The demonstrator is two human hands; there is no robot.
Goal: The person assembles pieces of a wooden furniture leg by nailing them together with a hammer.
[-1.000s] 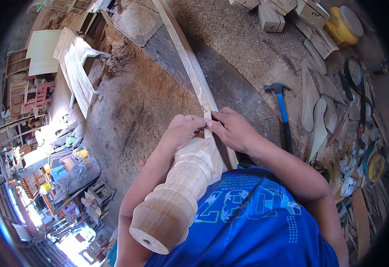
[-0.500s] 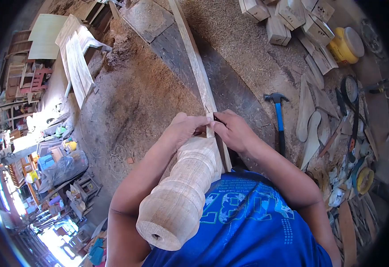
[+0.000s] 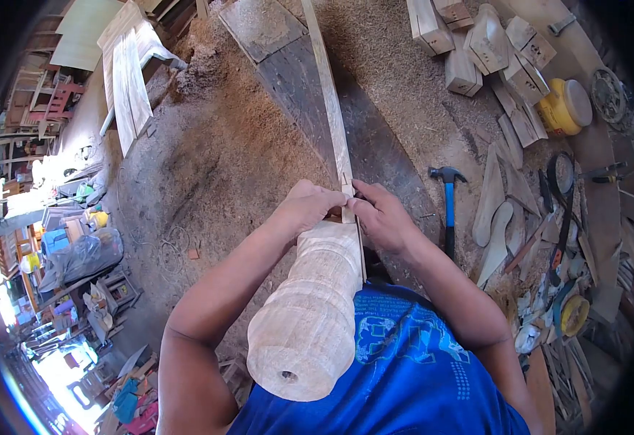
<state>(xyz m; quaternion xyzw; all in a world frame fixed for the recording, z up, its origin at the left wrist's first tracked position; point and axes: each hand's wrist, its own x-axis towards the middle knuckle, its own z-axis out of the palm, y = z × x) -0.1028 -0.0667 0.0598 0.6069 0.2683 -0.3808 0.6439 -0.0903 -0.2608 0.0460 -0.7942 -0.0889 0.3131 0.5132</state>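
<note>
A turned wooden leg [image 3: 304,312] with rounded bulges and a hole in its near end lies lengthwise against my blue shirt. Beyond its far end, a long thin wooden strip [image 3: 329,94] runs away from me, with a dark mark across it near my fingers. My left hand [image 3: 313,204] is closed, thumb and fingers pinching the strip's near part from the left. From the right, my right hand [image 3: 382,217] grips the same part with its thumb on top. Some fingertips of both hands are hidden behind the wood.
A claw hammer [image 3: 449,206] with a blue handle lies to the right. Cut wooden blocks [image 3: 487,43] and a yellow tub [image 3: 562,107] are at upper right. Flat wood offcuts [image 3: 492,196] lie nearby. Sawdust covers the floor [image 3: 215,159]; a dark board [image 3: 295,87] lies under the strip.
The view has shifted a little. The near end of the turned leg has swung right, so it lies straighter. Both hands keep their hold on the strip.
</note>
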